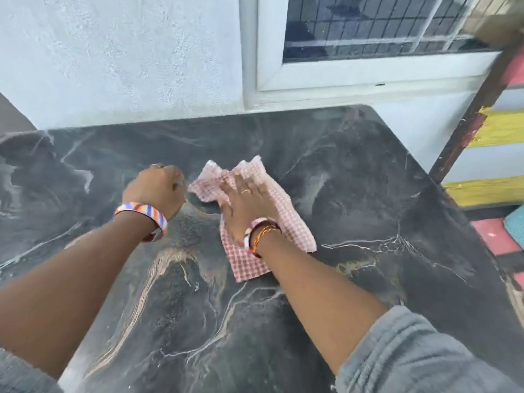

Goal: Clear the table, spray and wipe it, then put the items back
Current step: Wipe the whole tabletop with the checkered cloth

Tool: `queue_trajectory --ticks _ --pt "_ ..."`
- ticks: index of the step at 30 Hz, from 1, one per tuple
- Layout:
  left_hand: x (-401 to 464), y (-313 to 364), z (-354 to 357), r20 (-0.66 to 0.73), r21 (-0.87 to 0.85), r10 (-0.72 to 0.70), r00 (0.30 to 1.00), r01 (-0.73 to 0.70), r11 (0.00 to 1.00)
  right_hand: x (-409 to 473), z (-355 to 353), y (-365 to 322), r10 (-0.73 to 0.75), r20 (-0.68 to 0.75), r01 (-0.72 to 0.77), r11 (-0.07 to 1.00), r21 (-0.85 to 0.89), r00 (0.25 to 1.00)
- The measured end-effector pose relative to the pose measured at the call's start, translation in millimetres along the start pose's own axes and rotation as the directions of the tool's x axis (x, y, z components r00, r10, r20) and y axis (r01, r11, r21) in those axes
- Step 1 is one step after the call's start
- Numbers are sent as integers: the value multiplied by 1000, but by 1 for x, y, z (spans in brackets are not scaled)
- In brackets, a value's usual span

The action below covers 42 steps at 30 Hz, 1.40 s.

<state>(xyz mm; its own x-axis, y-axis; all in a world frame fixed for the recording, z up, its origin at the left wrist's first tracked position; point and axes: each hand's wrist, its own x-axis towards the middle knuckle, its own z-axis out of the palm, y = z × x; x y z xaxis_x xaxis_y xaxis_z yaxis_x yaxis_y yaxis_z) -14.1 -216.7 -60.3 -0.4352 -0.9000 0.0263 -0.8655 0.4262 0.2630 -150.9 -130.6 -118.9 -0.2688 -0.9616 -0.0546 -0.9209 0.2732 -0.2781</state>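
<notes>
A dark marble-patterned table (368,194) fills most of the view. A pink checked cloth (249,259) lies on it near the middle. My right hand (243,202) presses flat on the cloth with fingers spread and straight. My left hand (156,188) hovers just left of the cloth with its fingers curled under; whether it pinches the cloth's left edge is hidden by blur. Both wrists wear bands.
A pale wall (113,58) and a white-framed window (368,41) stand right behind the table. A rusty post (465,129) and colourful striped steps (499,131) are at the right, beyond the table's rounded corner.
</notes>
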Motion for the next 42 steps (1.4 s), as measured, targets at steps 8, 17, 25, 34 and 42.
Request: queue_trajectory --ticks 8,17,25,34,42 --pt "51 18 1 51 -1 -13 999 13 1000 -9 -28 72 -137 50 141 986 -88 989" --pt "96 1 8 -10 40 -72 997 72 997 107 -55 177 620 -62 -622 781 -48 782" --pt "117 -33 -11 -88 -53 -108 990 103 993 172 -37 89 438 -28 -439 894 -92 898" --pt "123 -132 -21 -134 -31 -287 948 286 958 215 20 -113 111 26 -110 993 -44 993" --pt "120 -249 -41 -253 -202 -562 787 526 826 232 54 -241 36 22 -36 999 -13 999"
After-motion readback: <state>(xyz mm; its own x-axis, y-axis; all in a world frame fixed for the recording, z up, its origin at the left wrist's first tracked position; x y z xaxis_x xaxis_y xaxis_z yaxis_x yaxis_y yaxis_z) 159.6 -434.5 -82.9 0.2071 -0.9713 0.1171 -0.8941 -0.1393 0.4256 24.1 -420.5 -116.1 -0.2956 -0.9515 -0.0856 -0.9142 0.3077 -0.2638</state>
